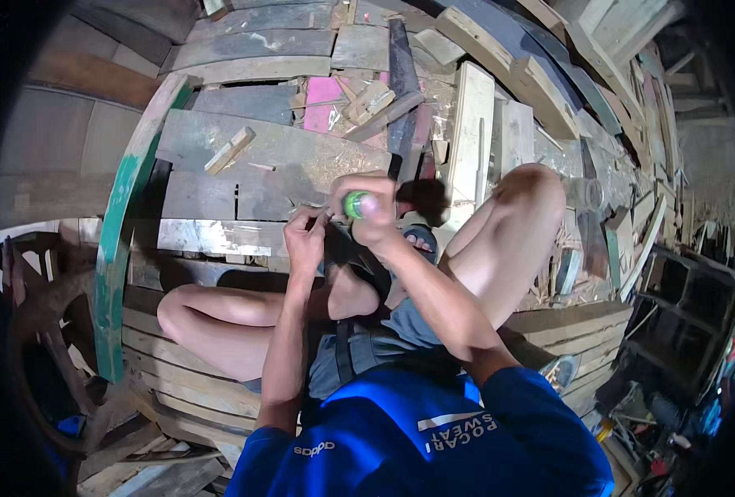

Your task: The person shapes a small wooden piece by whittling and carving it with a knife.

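Note:
My right hand [374, 232] is wrapped round a green handle [357, 204] with a pale, rounded end; motion blurs it, and the rest of the tool is hidden beneath the fist. Just left of it, my left hand [304, 242] has its thumb and fingertips pinched together close to the right fist. What those fingers hold, if anything, is too small to tell. Both hands are in front of my crossed and bent legs, above the wooden planks [210, 195]. A dark strip [359, 253] lies below the hands, by my foot.
A small wood block [229, 150] rests on the planks ahead to the left. Offcuts [369, 103] and shavings are scattered farther ahead. A green-painted beam [123, 228] runs along my left; a pale board [472, 137] and stacked timbers [541, 95] are at the right.

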Motion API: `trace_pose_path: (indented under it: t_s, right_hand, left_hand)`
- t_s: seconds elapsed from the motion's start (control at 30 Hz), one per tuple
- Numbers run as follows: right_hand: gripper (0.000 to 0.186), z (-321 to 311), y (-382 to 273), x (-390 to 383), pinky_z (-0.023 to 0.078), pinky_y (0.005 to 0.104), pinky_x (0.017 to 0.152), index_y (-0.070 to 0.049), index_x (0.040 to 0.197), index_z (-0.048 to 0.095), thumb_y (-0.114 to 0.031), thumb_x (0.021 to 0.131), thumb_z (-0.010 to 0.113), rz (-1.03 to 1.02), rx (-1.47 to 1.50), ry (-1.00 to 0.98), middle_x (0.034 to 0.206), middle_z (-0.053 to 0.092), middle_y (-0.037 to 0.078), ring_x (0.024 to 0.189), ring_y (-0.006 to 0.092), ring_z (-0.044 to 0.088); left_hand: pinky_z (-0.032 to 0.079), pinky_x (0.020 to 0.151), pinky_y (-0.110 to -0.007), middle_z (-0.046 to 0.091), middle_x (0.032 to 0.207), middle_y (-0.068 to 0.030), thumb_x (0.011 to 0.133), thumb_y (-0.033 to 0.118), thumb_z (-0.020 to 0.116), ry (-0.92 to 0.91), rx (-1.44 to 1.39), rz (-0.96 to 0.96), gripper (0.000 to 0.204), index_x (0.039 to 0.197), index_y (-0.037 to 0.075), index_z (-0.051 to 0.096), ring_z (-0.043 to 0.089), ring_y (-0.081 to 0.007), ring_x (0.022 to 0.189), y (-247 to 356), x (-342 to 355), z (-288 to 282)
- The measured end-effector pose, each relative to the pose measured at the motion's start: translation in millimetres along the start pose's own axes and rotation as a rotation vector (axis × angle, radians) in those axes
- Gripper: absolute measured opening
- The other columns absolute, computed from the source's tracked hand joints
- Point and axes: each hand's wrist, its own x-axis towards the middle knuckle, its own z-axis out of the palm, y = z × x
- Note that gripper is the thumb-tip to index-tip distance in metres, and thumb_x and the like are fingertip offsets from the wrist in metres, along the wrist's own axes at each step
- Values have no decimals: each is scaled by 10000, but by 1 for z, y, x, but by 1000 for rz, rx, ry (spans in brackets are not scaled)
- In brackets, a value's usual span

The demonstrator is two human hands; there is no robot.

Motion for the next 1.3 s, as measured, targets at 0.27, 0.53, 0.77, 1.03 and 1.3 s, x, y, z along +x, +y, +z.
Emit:
trace_pose_path:
  t_s: [0.27, 0.53, 0.77, 1.03, 1.3]
  right_hand:
    - [674, 2, -6, 12, 384, 311, 455, 26, 583, 503, -585, 861, 433, -61, 70, 1, 509, 501, 78, 454, 196, 520]
    - [684, 2, -5, 14, 346, 267, 431, 33, 556, 483, -581, 853, 431, -71, 144, 29, 507, 501, 91, 447, 159, 481]
    - [722, 7, 23, 8, 384, 300, 463, 19, 581, 500, -644, 849, 398, 3, -93, -26, 515, 511, 61, 470, 171, 518]
    - [670, 4, 29, 4, 380, 297, 446, 24, 581, 502, -578, 863, 417, -89, -140, -148, 522, 515, 75, 459, 162, 502]
    - [865, -4, 10, 3, 375, 282, 426, 9, 549, 481, -798, 811, 315, 11, -53, -130, 500, 498, 58, 435, 182, 519]
  left_hand:
    - [344, 414, -231, 549, 581, -14, 879, 37, 589, 5, 28, 64, 106, 780, 7, 611, 471, -54, 476, -17, 11, -1]
    - [395, 542, -268, 568, 682, -56, 813, 1, 653, -14, -102, -38, 66, 773, -48, 637, 496, -109, 593, -13, 8, -6]
    - [396, 538, -265, 572, 708, -51, 815, -5, 657, -17, -141, -123, 39, 807, -43, 656, 510, -113, 597, -10, 4, -6]
    - [427, 623, -289, 596, 721, -91, 788, -6, 646, -68, 109, 3, 53, 814, -50, 655, 534, -151, 674, -31, 7, -11]
    - [464, 695, -322, 616, 780, -143, 771, -1, 619, -140, 172, 114, 90, 830, -34, 679, 601, -258, 733, 8, 2, -4]
